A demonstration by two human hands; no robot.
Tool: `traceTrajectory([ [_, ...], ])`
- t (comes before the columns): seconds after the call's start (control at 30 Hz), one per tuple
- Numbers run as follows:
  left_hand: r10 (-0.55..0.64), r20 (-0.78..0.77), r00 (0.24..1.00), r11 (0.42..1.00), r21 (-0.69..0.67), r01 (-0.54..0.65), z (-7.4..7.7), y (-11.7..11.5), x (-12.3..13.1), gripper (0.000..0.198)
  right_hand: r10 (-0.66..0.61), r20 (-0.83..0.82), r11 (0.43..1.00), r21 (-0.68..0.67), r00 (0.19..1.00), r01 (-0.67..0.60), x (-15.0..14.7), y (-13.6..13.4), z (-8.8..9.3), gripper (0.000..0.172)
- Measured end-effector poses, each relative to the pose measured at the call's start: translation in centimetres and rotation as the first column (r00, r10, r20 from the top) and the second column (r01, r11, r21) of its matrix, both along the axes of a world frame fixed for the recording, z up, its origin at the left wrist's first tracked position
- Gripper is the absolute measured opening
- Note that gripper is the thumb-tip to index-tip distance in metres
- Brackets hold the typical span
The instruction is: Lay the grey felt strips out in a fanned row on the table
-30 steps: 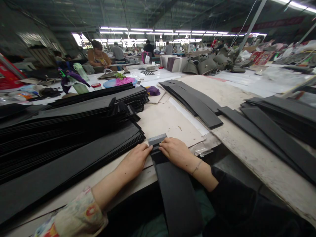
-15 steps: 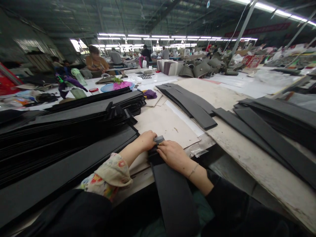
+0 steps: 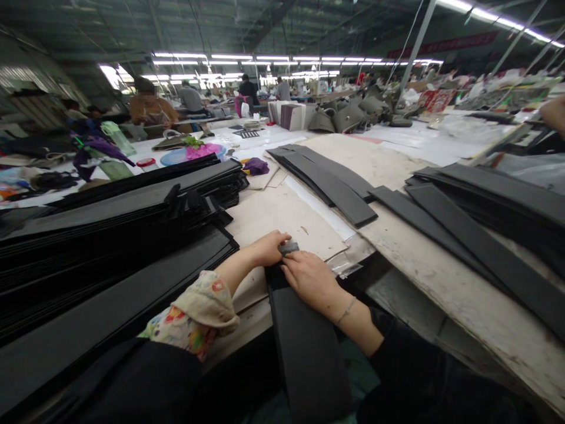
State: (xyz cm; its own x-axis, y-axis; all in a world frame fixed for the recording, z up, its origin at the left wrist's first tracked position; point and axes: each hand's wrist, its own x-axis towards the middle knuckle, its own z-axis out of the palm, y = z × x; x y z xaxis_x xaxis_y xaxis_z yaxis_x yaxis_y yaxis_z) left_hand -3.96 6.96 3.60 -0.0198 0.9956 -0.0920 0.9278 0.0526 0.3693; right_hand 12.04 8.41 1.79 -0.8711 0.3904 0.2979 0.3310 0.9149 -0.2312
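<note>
A long black panel strip (image 3: 306,347) runs from my lap up onto the table edge. At its far end shows a small grey piece (image 3: 289,248); whether it is a folded end or a separate block I cannot tell. My left hand (image 3: 270,248) is closed at the left of that end, its fingertips by the grey piece. From the right, my right hand (image 3: 311,280) grips the strip just below, fingers together and bent over its top; the thumb is hidden. To the left of my left hand lies a tall stack of black strips (image 3: 119,247).
More dark strips (image 3: 326,182) lie on the beige board (image 3: 282,215) ahead, and another pile (image 3: 494,206) sits at the right. A gap (image 3: 406,306) separates the board sections. Farther back are a purple cloth (image 3: 256,166), a blue basin (image 3: 170,157) and a seated person (image 3: 152,109).
The view has turned slightly right, so the surroundings shift left. My left fingers have moved a little across the strip's far end. My right hand keeps its place on the strip.
</note>
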Motion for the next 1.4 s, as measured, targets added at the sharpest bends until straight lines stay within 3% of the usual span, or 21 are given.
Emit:
traceTrajectory([
  [0.13,-0.028,0.013,1.000,0.999,0.017,0.028,-0.1,-0.3,0.3,0.036,-0.029,-0.013,1.000,0.001,0.999,0.029,0.1,-0.3,-0.2,0.029],
  [0.33,-0.080,-0.048,0.996,0.985,0.150,0.087,-1.2,-0.8,0.5,0.036,-0.068,-0.029,0.998,0.009,0.997,0.069,0.3,-0.4,-0.3,0.029],
  [0.53,-0.175,-0.181,0.968,0.974,0.111,0.197,-0.7,-1.8,1.5,0.034,-0.078,-0.045,0.997,0.017,0.996,0.079,0.3,-0.6,-0.6,0.027],
  [0.7,-0.168,-0.204,0.964,0.979,0.082,0.188,-0.3,-2.6,2.1,0.037,-0.223,-0.071,0.975,-0.018,0.972,0.222,0.6,0.1,-0.2,0.018],
  [0.77,-0.164,-0.201,0.966,0.980,0.079,0.183,-0.4,-2.7,2.0,0.039,-0.269,-0.087,0.962,-0.078,0.959,0.263,0.7,1.0,0.1,0.024],
  [0.87,-0.161,-0.204,0.966,0.981,0.077,0.179,-0.6,-2.7,1.9,0.042,-0.232,-0.076,0.964,-0.150,0.970,0.218,0.6,2.4,0.2,0.041],
  [0.97,-0.144,-0.203,0.969,0.983,0.087,0.164,-0.8,-2.6,1.9,0.046,-0.180,-0.019,0.967,-0.185,0.983,0.174,0.2,3.0,-0.1,0.048],
  [1.2,-0.030,-0.080,0.996,0.992,0.122,0.039,-1.0,-2.9,0.3,0.026,-0.141,0.108,0.990,-0.010,0.984,0.143,-0.2,2.9,0.4,0.036],
  [1.4,0.044,-0.037,0.998,0.996,0.078,-0.041,-0.3,-4.4,-1.6,0.028,-0.062,0.130,0.998,0.033,0.990,0.058,-0.7,3.5,0.8,0.027],
])
